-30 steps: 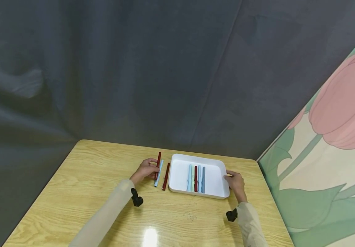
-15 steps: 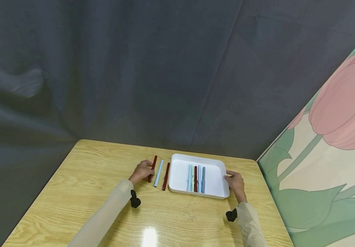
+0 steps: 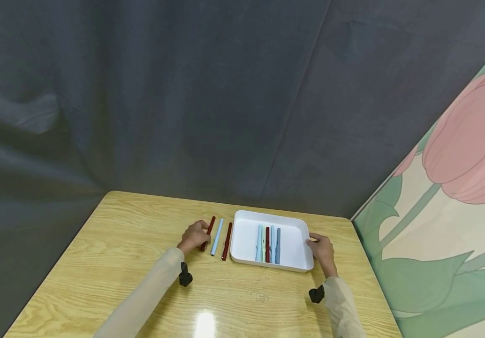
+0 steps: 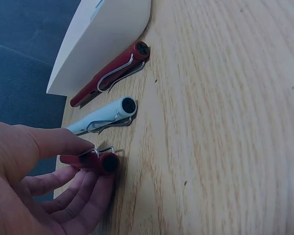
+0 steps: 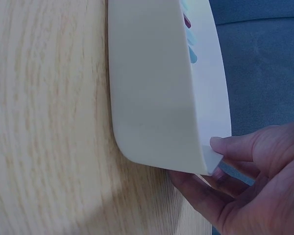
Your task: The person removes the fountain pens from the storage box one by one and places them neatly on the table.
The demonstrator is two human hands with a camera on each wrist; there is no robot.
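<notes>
My left hand (image 3: 194,236) grips a dark red pen (image 4: 108,163) with a metal clip, thumb on its upper side and fingers curled beneath, low at the tabletop. Beside it on the wood lie a light blue pen (image 3: 217,237) and another dark red pen (image 3: 227,241), roughly parallel. To their right stands a shallow white tray (image 3: 244,234). My right hand (image 3: 322,250) pinches the tray's right wall, thumb inside and fingers outside, as the right wrist view shows. Several pens lie side by side in the tray: light blue, pale green (image 3: 263,244), dark red (image 3: 267,245) and grey-blue (image 3: 278,246).
The wooden table (image 3: 234,300) runs up to a dark grey curtain (image 3: 208,117) at the back. A flower-patterned panel (image 3: 458,188) borders the right side. Each wrist carries a small black camera (image 3: 185,277).
My left hand has carried the dark red pen leftward from above the light blue pen and lowered it to the tabletop. My right hand and the tray stay put.
</notes>
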